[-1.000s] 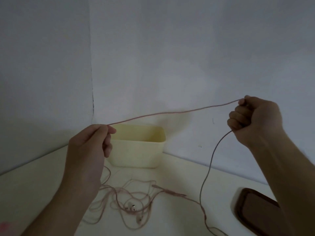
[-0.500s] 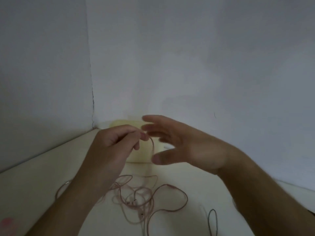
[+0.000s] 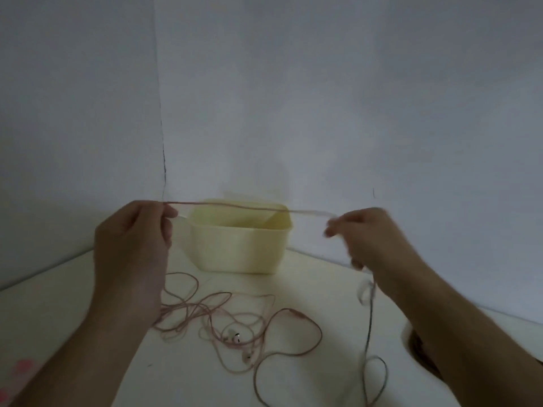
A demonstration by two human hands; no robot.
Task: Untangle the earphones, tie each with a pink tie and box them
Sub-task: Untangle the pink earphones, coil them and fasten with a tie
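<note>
Earphone cable [image 3: 235, 205]: taut, running left-right above the box [image 3: 241, 248] near the table's [image 3: 58, 312] back edge. Left hand [image 3: 132, 245] pinches one end; right hand [image 3: 364, 233], blurred, grips the other. The tangle [image 3: 235, 327] lies below, nearer the left hand.

Two hands are in view: a left hand [image 3: 133, 245] and a right hand [image 3: 368, 236]. One box [image 3: 241, 245] sits on one table [image 3: 44, 312]. Two earbuds [image 3: 235, 337] show in the one tangle of cable [image 3: 235, 321]. Pink ties [image 3: 22, 367] show at the left edge; their number cannot be told.
</note>
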